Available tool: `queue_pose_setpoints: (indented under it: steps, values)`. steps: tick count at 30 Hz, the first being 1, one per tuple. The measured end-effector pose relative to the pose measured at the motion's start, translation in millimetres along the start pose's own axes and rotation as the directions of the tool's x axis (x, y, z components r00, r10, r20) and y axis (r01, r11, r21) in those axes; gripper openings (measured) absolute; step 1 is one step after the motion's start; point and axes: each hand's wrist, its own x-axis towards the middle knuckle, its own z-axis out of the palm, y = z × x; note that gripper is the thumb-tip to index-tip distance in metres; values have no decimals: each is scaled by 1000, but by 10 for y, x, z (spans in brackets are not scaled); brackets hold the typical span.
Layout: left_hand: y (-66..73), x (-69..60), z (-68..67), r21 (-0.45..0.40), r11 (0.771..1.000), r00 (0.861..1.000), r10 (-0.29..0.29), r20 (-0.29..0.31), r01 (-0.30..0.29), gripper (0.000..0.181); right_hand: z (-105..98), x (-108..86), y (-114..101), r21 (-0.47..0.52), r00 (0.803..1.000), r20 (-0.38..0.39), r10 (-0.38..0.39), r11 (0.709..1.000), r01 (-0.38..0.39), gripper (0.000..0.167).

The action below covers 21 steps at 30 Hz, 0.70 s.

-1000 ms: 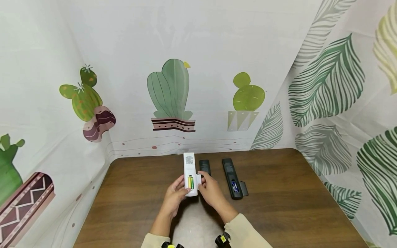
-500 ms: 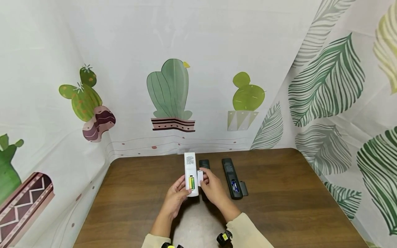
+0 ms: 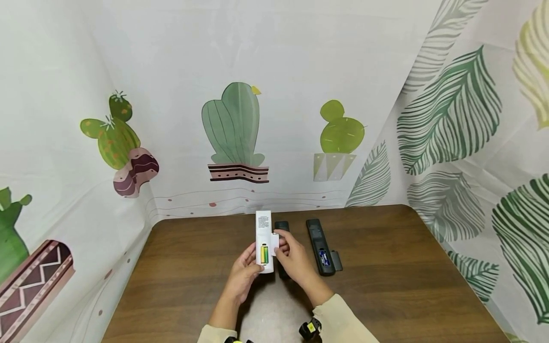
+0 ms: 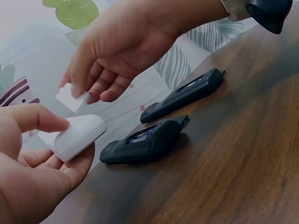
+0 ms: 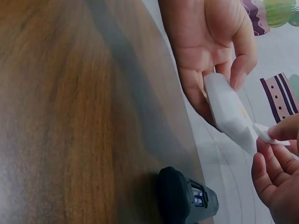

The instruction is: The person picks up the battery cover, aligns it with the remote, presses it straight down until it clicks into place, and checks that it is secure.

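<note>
My left hand point(image 3: 241, 277) grips a white remote control point(image 3: 263, 220) near its lower end, its back turned up. Two batteries point(image 3: 264, 254), yellow and green, lie in its uncovered compartment. Between thumb and fingers my right hand point(image 3: 296, 259) pinches the white battery cover point(image 3: 275, 245) beside the remote's right edge. In the left wrist view a small space shows between the cover point(image 4: 72, 98) and the remote point(image 4: 79, 134). The right wrist view has the cover point(image 5: 266, 134) close by the remote's point(image 5: 226, 105) far end; whether they touch there I cannot tell.
A black remote point(image 3: 281, 229) lies on the wooden table point(image 3: 184, 267) behind my right hand, partly hidden. Further right is a longer black remote point(image 3: 316, 233) with blue batteries point(image 3: 324, 257) showing and its dark cover point(image 3: 336, 260) beside it. A patterned cloth point(image 3: 283, 190) hangs behind the table.
The battery cover moved slightly away from the remote's edge, then back close beside it. My right hand moved with it. The left hand still holds the remote, nearly in place.
</note>
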Motion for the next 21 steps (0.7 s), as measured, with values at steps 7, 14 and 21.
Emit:
queue_pose_setpoints:
  steps: [7,14,21]
  values:
    - [-5,-19,18,-11,1000,1000,14,11,-14,82,26,-22,-40,59,999,50,-13,998,10,48]
    - [-3,-23,39,-22,1000,1000,6,1,-6,82,32,-34,-49,78,997,75,-4,997,-2,47]
    - [-22,-31,41,-16,1000,1000,7,7,-7,80,45,-39,-47,101,995,93,17,995,-26,46]
